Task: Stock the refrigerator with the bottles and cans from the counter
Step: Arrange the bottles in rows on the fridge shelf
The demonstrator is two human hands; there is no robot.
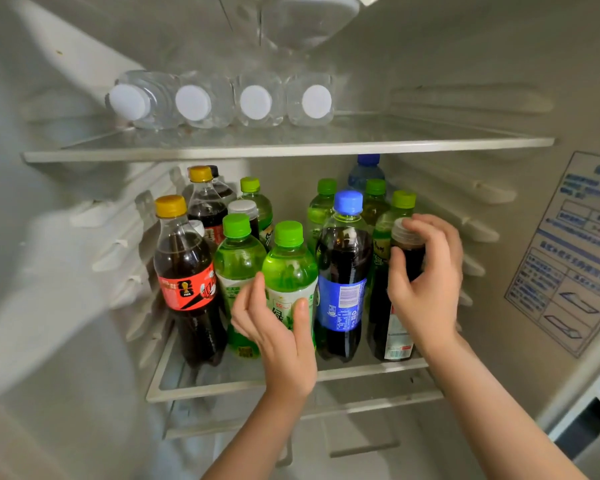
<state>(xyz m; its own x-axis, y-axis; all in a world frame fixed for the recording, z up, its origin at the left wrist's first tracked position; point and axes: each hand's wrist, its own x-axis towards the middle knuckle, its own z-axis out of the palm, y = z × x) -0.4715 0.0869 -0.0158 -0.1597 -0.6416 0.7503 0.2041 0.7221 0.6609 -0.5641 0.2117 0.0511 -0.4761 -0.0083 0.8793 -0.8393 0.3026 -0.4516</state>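
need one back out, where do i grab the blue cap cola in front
Pinch the blue-capped cola at its neck, just under the cap, from the front and above: the green bottle and the brown bottle crowd its sides, only the neck stands free.

This is the inside of a household fridge (430,46), the small sort kept in a home kitchen. It has white moulded walls (513,348) with ribbed rails (478,192) carrying an upper shelf (291,147) and a lower shelf (243,381), both of glass. Water bottles (193,102) lie on the upper shelf, soft drinks (184,268) crowd the lower, and a printed sticker (568,251) with diagrams is on the right wall.
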